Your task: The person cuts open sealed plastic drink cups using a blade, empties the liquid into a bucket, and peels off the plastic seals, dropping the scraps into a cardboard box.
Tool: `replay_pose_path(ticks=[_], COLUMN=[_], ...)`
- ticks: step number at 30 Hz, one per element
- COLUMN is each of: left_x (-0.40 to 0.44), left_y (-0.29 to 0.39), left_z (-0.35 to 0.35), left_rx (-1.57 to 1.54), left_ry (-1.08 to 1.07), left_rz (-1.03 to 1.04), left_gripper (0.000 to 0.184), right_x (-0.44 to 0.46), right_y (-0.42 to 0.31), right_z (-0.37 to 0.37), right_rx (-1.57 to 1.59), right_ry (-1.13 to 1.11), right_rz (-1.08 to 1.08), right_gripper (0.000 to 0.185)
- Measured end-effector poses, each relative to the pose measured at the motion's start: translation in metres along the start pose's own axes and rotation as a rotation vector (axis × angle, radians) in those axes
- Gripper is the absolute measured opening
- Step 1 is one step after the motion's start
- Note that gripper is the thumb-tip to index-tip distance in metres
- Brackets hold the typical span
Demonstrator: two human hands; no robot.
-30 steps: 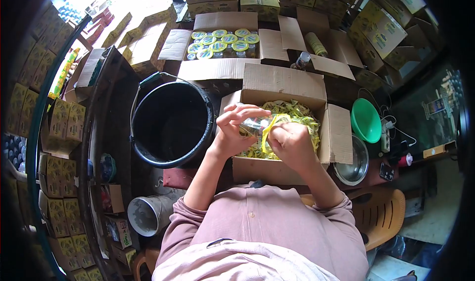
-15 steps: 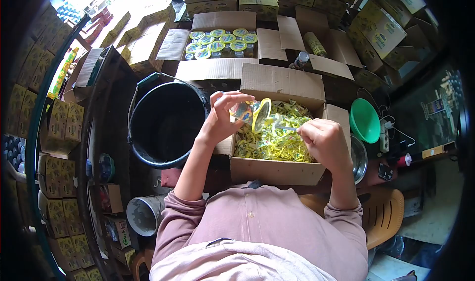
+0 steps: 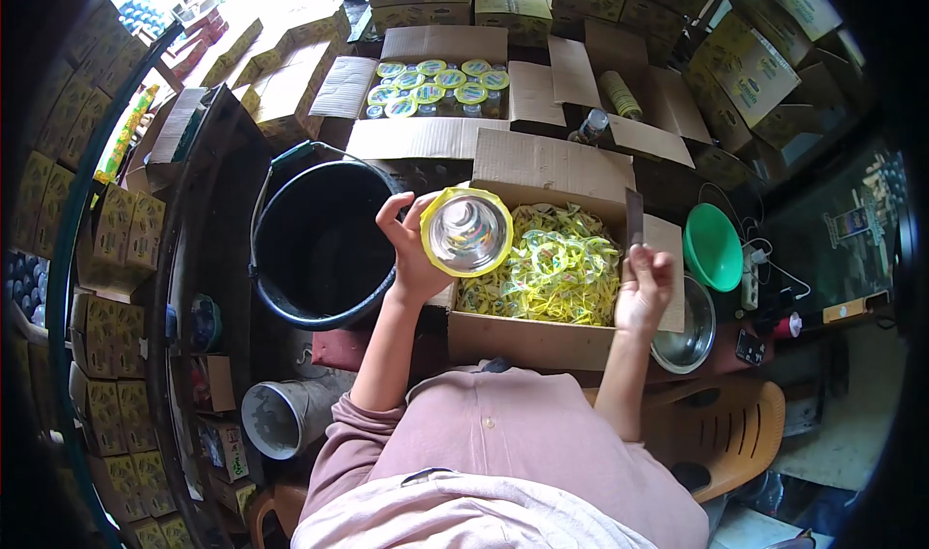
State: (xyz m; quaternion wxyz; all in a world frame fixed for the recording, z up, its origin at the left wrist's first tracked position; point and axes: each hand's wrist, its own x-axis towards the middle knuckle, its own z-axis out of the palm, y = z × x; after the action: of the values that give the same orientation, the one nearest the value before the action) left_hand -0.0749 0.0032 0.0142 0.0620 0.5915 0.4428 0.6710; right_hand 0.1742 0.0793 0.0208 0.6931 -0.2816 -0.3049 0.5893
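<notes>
My left hand (image 3: 416, 264) is wrapped round a clear plastic cup (image 3: 466, 232) with remains of a yellow lid round its rim. The cup's open mouth faces the camera, and its inside looks bare. In my right hand (image 3: 645, 293) is a knife (image 3: 635, 216), its flat dark blade pointing up and away from me. Both hands are over a cardboard box (image 3: 532, 341), the left at its left side and the right at its right edge. Yellow and clear plastic strips (image 3: 556, 268) fill that box in a tangled heap.
A dark bucket (image 3: 268, 259) stands left of the box. Behind it, an open carton (image 3: 426, 140) holds several yellow-lidded cups (image 3: 450, 79). To the right are a green bowl (image 3: 713, 247), a metal bowl (image 3: 683, 351) and cables. A lone cup (image 3: 592, 125) stands near another open carton.
The cup has turned so its mouth faces the camera, and the flap across it is gone. My right hand has moved right, away from the cup, raising the knife blade upright.
</notes>
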Motion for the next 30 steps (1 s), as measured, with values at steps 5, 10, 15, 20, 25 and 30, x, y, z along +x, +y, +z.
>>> replay_pose_path(ticks=[5,10,15,20,25,30], left_x=[-0.001,-0.004,-0.003,-0.005,-0.006,-0.003], left_y=[0.010,0.026,0.041,0.047,0.048,0.052], left_z=[0.005,0.010,0.017,0.018,0.019,0.027], left_rx=[-0.222,-0.344,-0.293,-0.140,-0.077,-0.201], left_ry=[-0.055,-0.057,-0.040,-0.041,0.039,0.062], left_rz=[-0.117,-0.210,-0.208,-0.254,-0.216,-0.291], left_gripper=[0.066,0.067,0.070,0.073,0.073,0.078], right_x=[-0.019,-0.026,-0.040,-0.050,-0.050,-0.053], right_y=[0.048,0.031,0.012,0.008,0.007,0.002], right_z=[-0.029,0.017,0.069,0.091,0.088,0.094], right_rx=[0.413,0.098,-0.205,-0.514,-0.667,-0.722], right_ry=[0.095,-0.202,-0.442,-0.528,-0.606,-0.507], right_rz=[0.675,0.444,0.089,-0.316,-0.528,-0.686], right_gripper=[0.019,0.031,0.032,0.024,0.022,0.018])
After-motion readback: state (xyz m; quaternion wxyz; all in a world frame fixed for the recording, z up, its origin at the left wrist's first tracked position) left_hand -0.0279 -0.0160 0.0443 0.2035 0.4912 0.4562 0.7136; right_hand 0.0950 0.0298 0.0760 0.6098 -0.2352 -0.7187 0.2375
